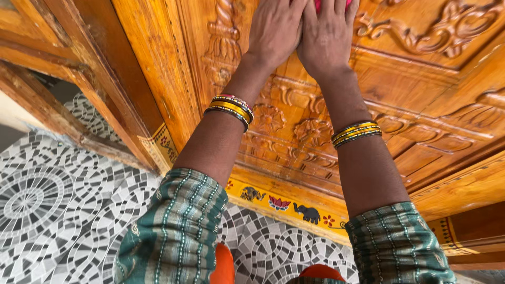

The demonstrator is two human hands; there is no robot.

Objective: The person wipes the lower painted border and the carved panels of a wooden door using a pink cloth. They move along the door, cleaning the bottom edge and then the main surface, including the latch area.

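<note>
Both my hands reach up against a carved wooden door (421,84) with floral relief panels. My left hand (274,29) lies flat on the wood, fingers running out of the top of the view. My right hand (327,34) sits right beside it, touching it, and presses a pink cloth (319,4) of which only a sliver shows between the fingers at the top edge. Yellow and dark bangles ring both wrists. My sleeves are green striped fabric.
A painted yellow threshold strip (284,202) with elephants and lotus flowers runs along the door's foot. Black-and-white mosaic floor tiles (52,200) spread to the left. The wooden door frame (105,79) slants at the left.
</note>
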